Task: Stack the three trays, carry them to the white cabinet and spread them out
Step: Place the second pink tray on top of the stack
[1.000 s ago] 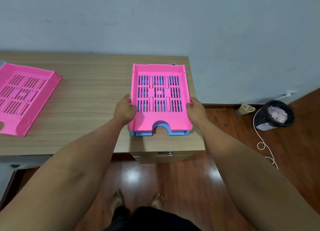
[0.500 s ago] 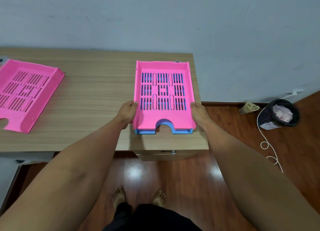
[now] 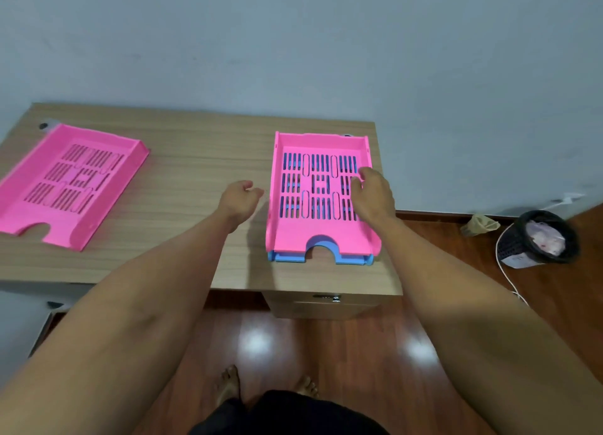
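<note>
With one pink tray (image 3: 321, 229) nested on the blue tray (image 3: 321, 259) at the surface's (image 3: 195, 160) right end, both hands, left (image 3: 239, 198) and right (image 3: 373, 194), hover empty, grips loosely open, so stacking seems two-thirds done and next calls for fetching the far-left pink tray (image 3: 70, 183).

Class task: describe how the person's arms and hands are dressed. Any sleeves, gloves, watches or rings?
Both forearms are bare up to the frame edge: no sleeves show. The left hand and right hand wear no gloves, and no watch, bracelet or ring is visible. Fingers are partly blurred, so a thin ring cannot be excluded.
</note>
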